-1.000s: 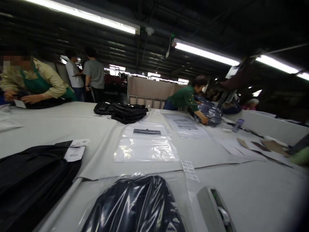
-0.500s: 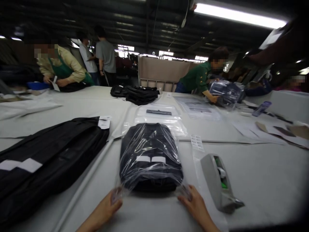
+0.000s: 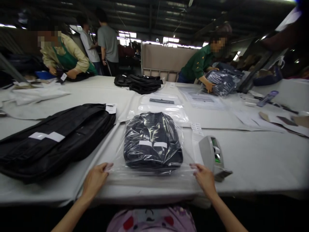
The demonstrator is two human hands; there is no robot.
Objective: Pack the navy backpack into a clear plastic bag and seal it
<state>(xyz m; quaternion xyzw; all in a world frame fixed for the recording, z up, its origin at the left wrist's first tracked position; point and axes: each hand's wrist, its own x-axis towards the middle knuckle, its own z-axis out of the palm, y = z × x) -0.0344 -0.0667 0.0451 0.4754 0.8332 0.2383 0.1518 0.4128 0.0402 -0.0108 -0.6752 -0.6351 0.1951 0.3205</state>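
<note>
My L hand (image 3: 95, 178) grips the near L edge of the clear wrap (image 3: 149, 180), pinched btwn thumb & fingers. My R hand (image 3: 204, 178) pinches the R edge the same way, so the wrap is spread wide btwn them. The black bag (image 3: 154, 138) is in the wrap, lying on the white table (image 3: 260, 161), mid & just past my hands. Neither hand touches the bag itself. 2 white strips (image 3: 145, 143) sit side by side on it.

Just beside my R hand is the grey tape holder (image 3: 212, 154), w/ a bit of green in it. Past that are the stickers (image 3: 197, 128). On the L lies a black pile (image 3: 72, 141), long & low, w/ a white tag (image 3: 110, 109) at its far end. Past my bag are flat clear sacks (image 3: 161, 106), then a black heap (image 3: 142, 83).

Far R, a co-worker in green (image 3: 199, 66) leans in w/ hands at a wrapped bundle (image 3: 223, 80). Far L, a co-worker in an apron (image 3: 65, 58) bends over dark stuff. 2 ppl (image 3: 108, 43) stand behind.
</note>
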